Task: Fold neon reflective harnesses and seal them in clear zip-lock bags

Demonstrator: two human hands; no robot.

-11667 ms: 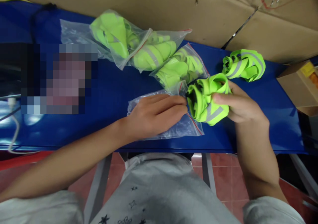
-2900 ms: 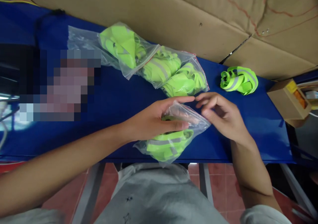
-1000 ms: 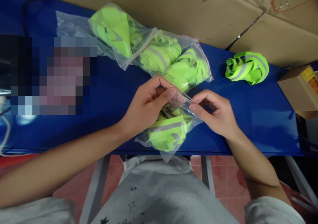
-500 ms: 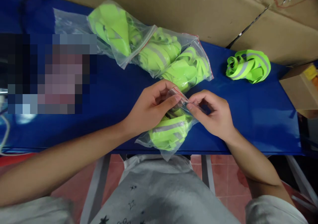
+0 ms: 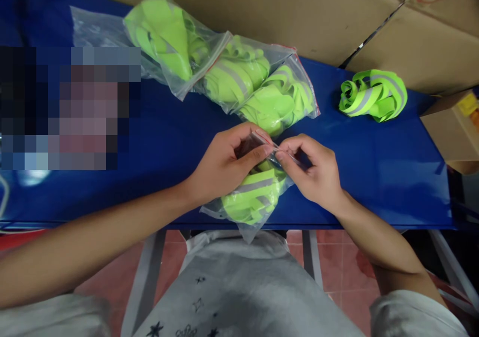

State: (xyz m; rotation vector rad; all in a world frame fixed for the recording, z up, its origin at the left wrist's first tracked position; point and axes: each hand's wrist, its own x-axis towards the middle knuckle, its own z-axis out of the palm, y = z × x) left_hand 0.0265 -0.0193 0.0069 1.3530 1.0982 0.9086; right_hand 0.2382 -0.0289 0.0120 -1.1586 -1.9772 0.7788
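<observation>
Blue table (image 5: 389, 192) fills most of the view. Cardboard (image 5: 262, 8) stands along its far edge, 12 o'clock. Clock below centred on the held bag.

Three filled bags in a row, clear, neon webbing inside: bag A (image 5: 160, 38) at 11, bag B (image 5: 237, 73) near 12, bag C (image 5: 279, 97) between 12 and 1. Neighbours touch/overlap.

Carton (image 5: 449, 127) between 2 and 3, at the table's end, partly cut off by frame.

Held bag (image 5: 250, 232): near edge of table, mid-view, lower corner showing past the edge. Neon roll (image 5: 254, 192) with grey stripe sits inside.

Left hand (image 5: 232, 160): thumb and fingers pinching the bag's mouth, arm in from 8. Right hand (image 5: 314, 170): pinching same mouth, arm in from 4. Fingertips nearly meet.

Loose roll (image 5: 374, 95), unbagged, at 2, well apart from both hands.

Red zip line (image 5: 264, 136) visible at the mouth; can't tell if sealed.
</observation>
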